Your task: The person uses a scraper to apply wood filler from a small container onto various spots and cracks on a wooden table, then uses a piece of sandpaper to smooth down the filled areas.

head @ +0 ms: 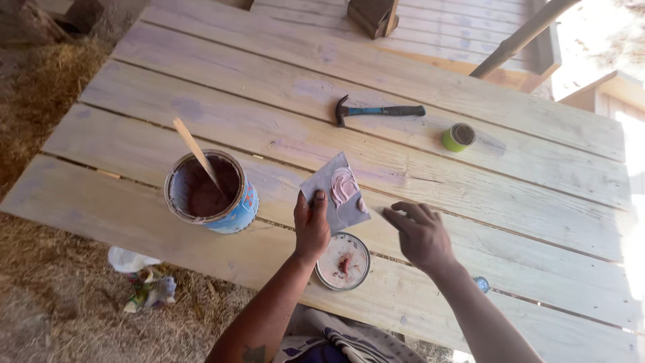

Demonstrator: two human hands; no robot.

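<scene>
The left hand [311, 225] grips a small grey square sheet [334, 191], thumb on top at its lower left corner and fingers hidden beneath. It looks like a thin card or piece of abrasive paper, with a smear of pinkish filler paste [344, 185] sitting on its upper face. Judging by how it lifts off the planks at an angle without drooping much, the sheet is probably light and only moderately stiff; it would bend if pinched hard, so an edge or corner grip well away from the smear, as the left hand has it, seems the sound place to hold. The paste itself appears soft and sticky, likely to slide or smudge if the sheet is tipped steeply.

The right hand [422, 234] hovers just to the right of the sheet, apart from it, fingers loosely curled and pointing left toward its lower right edge. Something thin and pale may be pinched at the fingertips, but whether it grasps anything cannot be told.

Both hands sit over a table of pale wooden planks [470, 202]. Directly below the sheet, between the two wrists, lies a round metal lid [343, 261] with reddish residue inside. To the left of the left hand stands an open paint can [209, 193], blue on the outside, with a wooden stir stick [198, 156] leaning in it. Well beyond the hands lie a claw hammer [377, 111] and a small green tin [459, 137]
</scene>
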